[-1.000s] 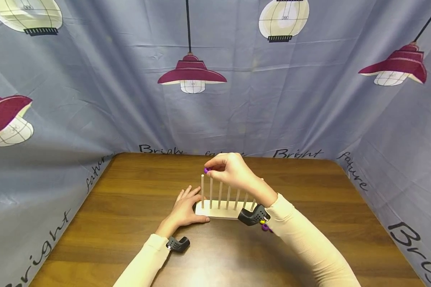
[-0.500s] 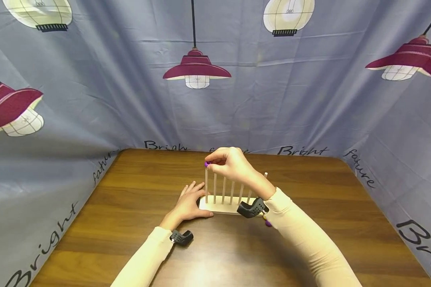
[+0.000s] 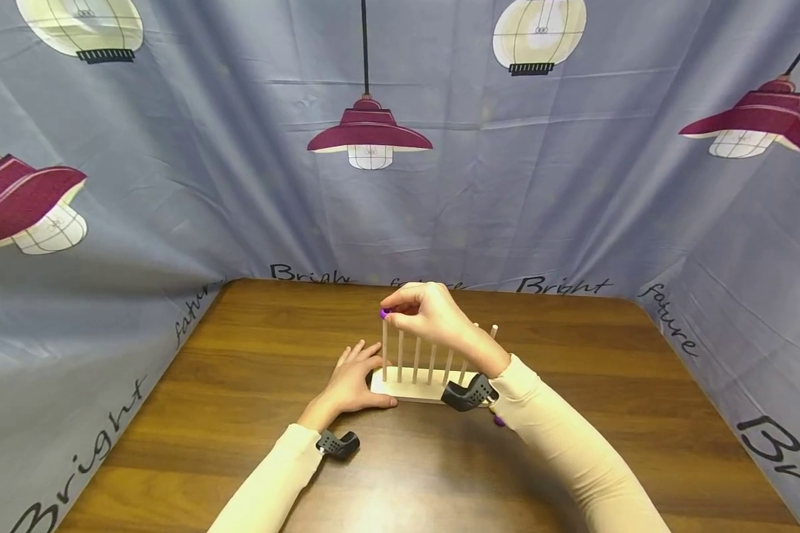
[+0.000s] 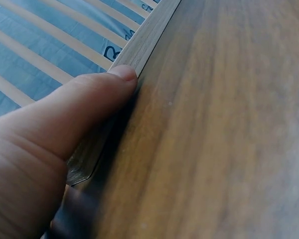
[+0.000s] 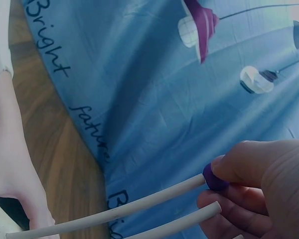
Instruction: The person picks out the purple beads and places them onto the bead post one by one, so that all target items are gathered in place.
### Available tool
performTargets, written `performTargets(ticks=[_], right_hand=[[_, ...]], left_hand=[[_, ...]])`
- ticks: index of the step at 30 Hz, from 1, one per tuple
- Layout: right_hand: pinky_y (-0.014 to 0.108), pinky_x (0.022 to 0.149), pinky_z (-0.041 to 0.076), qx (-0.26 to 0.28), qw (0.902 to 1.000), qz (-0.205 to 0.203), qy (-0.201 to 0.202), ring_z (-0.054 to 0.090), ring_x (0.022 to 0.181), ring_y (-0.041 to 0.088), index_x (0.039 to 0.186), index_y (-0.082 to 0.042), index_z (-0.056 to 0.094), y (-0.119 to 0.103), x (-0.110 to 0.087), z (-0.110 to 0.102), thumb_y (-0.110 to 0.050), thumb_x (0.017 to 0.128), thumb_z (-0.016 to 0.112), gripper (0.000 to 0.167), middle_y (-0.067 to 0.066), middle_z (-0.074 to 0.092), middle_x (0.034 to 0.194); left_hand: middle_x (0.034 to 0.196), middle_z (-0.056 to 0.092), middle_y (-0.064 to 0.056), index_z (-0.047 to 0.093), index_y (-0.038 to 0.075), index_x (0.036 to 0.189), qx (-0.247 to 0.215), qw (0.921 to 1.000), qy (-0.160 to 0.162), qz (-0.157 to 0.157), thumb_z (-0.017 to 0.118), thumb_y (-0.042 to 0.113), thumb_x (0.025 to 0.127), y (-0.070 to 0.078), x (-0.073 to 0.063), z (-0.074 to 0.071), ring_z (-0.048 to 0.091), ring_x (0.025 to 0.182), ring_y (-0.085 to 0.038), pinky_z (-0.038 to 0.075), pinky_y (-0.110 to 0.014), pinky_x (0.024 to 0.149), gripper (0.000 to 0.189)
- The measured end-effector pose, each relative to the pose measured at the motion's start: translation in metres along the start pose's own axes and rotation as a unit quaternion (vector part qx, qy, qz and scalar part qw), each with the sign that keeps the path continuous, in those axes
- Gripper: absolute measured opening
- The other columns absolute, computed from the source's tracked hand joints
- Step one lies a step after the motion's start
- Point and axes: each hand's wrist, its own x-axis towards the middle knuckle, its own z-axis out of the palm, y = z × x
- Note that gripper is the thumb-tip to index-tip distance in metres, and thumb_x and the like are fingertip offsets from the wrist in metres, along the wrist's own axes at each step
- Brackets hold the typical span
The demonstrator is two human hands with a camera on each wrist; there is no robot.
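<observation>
Pale wooden pegboard touches the straight-fingered left hand; the right hand pinches a round purple bead at one peg.

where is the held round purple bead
In the head view, the purple bead is at the tip of the leftmost pale wooden peg, pinched by the right hand.
</observation>
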Motion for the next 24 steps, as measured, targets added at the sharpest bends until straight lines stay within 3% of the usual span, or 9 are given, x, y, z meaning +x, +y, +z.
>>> performTargets(ticks=[6, 16, 24], right_hand=[[0.02, 0.067, 0.059, 0.003, 0.9999, -0.001, 0.016, 0.075, 0.081, 0.017, 0.1, -0.002, 0.079, -0.0013, -0.0015, -0.0006, -0.005, 0.086, 0.077, 0.015, 0.011, 0.078, 0.096], [0.019, 0.065, 0.057, 0.011, 0.9998, 0.015, 0.003, 0.073, 0.08, 0.015, 0.1, -0.003, 0.08, 0.001, -0.0045, 0.0009, -0.006, 0.086, 0.077, 0.015, 0.01, 0.078, 0.097], [0.02, 0.068, 0.059, 0.012, 0.9999, 0.001, 0.002, 0.072, 0.08, 0.014, 0.1, -0.003, 0.08, 0.0016, -0.002, 0.0001, -0.006, 0.087, 0.077, 0.014, 0.009, 0.079, 0.097]], left_hand=[[0.158, 0.047, -0.016, 0.071, 0.02, 0.123, 0.001, 1.0, 0.0, -0.004, 0.088, 0.05, 0.069, 0.0028, 0.0, -0.003, 0.027, 0.153, -0.047, 0.014, -0.066, 0.126, 0.064], [0.158, 0.047, -0.014, 0.071, 0.022, 0.122, 0.003, 0.9999, -0.006, -0.009, 0.087, 0.052, 0.069, 0.0013, -0.0011, 0.005, 0.027, 0.154, -0.045, 0.014, -0.066, 0.126, 0.063], [0.158, 0.047, -0.015, 0.071, 0.02, 0.122, 0.0, 0.9999, -0.003, -0.01, 0.088, 0.05, 0.069, 0.003, -0.0011, -0.0008, 0.027, 0.154, -0.045, 0.015, -0.066, 0.126, 0.064]])
